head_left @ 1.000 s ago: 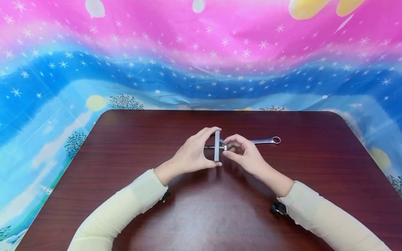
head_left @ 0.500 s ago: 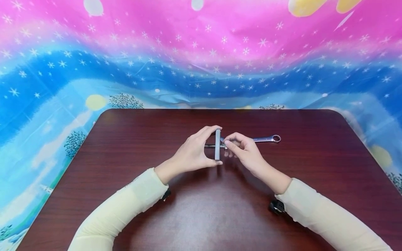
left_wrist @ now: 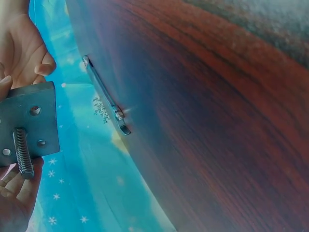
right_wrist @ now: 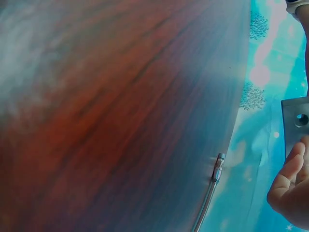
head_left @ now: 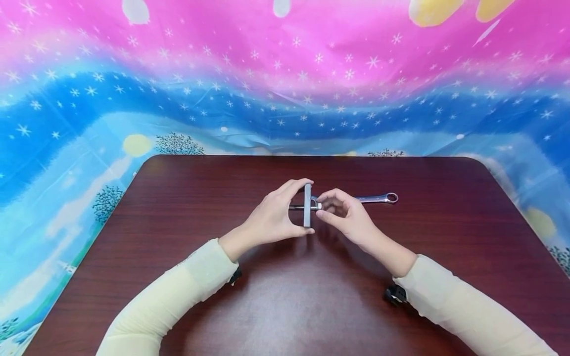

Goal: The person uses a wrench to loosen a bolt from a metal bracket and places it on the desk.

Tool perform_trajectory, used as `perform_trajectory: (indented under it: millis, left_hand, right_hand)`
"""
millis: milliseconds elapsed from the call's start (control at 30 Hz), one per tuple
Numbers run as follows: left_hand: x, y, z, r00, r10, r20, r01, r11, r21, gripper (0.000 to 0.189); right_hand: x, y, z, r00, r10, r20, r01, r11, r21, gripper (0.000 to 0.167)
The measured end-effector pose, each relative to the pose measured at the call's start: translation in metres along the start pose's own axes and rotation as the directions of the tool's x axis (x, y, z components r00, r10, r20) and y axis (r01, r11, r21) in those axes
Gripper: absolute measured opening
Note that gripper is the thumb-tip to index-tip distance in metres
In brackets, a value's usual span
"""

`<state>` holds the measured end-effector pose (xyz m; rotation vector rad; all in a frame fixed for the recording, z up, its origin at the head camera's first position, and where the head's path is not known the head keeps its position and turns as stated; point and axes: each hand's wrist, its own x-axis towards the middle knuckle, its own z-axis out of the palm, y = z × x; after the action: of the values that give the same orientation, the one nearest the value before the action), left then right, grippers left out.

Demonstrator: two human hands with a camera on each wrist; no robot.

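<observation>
Upright and edge-on in the head view, a grey metal plate (head_left: 307, 217) is held by my left hand (head_left: 272, 215), fingers on its far edge and thumb on its near edge. The left wrist view shows several small holes in this plate (left_wrist: 46, 125) and a threaded bolt shank (left_wrist: 23, 152) sticking out of its middle. On the plate's right side, my right hand (head_left: 349, 215) has its thumb and fingers curled about the bolt head (head_left: 319, 206). Part of the right fingers' contact is hidden.
A shiny combination wrench (head_left: 378, 200) lies on the dark red-brown table (head_left: 267, 306), behind the right hand, its ring end to the right. A patterned cloth (head_left: 285, 113) hangs past the table's far edge.
The right thumb and fingers shifted over the bolt head and back, with the thumb now lower than half a second ago. My left hand and the plate stay almost in place.
</observation>
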<state>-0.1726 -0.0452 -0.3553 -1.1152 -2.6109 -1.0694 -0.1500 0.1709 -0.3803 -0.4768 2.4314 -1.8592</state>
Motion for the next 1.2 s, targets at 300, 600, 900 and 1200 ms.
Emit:
perform_trajectory:
  millis: [300,600,900,1200]
  left_hand:
    - [0.0000,-0.0012,0.0029,1.000,0.011,-0.011,-0.011,1.000,-0.014,0.092]
    - [0.0023,0.0010,0.0052,0.999,0.031,-0.008,-0.031,0.999,-0.008,0.091]
    - [0.0032,0.0006,0.0050,1.000,0.016,-0.006,-0.016,1.000,-0.006,0.091]
    - [0.0030,0.0005,0.0035,1.000,0.017,-0.005,-0.017,1.000,-0.001,0.092]
  right_hand:
    - [-0.0004,-0.0009,0.0006,0.999,0.032,0.007,-0.033,0.998,0.058,0.022]
    - [-0.0009,-0.0018,0.0014,0.999,0.015,-0.052,-0.013,0.999,0.048,0.017]
    - [-0.0032,0.0028,-0.0032,0.998,-0.037,-0.044,0.036,0.999,-0.012,0.027]
    - [-0.0026,0.0048,-0.0051,1.000,0.009,-0.017,-0.008,0.999,0.042,0.021]
